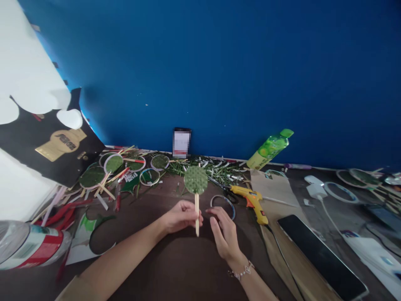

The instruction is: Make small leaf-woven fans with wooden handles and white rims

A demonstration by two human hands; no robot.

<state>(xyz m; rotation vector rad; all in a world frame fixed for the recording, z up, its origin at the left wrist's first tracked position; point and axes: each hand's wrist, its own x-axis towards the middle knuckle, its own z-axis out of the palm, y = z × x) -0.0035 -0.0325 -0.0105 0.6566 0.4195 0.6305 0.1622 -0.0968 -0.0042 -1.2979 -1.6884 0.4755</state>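
The fingers of the left hand [183, 216] are pinched on the pale stick [197, 209] of a round green fan [196, 179], so the disc stands upright just above them and the stick's lower end pokes out below. The fingers of the right hand [224, 234] are spread, thumb apart from forefinger, with nothing seen between them; they hang near the stick without touching it. Judging by the pictures, this piece is well along: the textured green face is formed and already sits on its handle. No band can be made out around its edge, so the rim looks unfinished, though the far side is hidden. A loose patterned ring [231, 199] lies just beyond the right fingers on the worktop [175, 267], and a yellow glue gun [255, 200] rests farther to their right, near a dark phone [322, 255]. Beyond the left fingers and off to their left is a heap of similar fans [114, 164], several rimmed, which suggests a batch largely made. Green and white scraps [219, 169] are strewn past both hands, towards the blue wall [219, 83].
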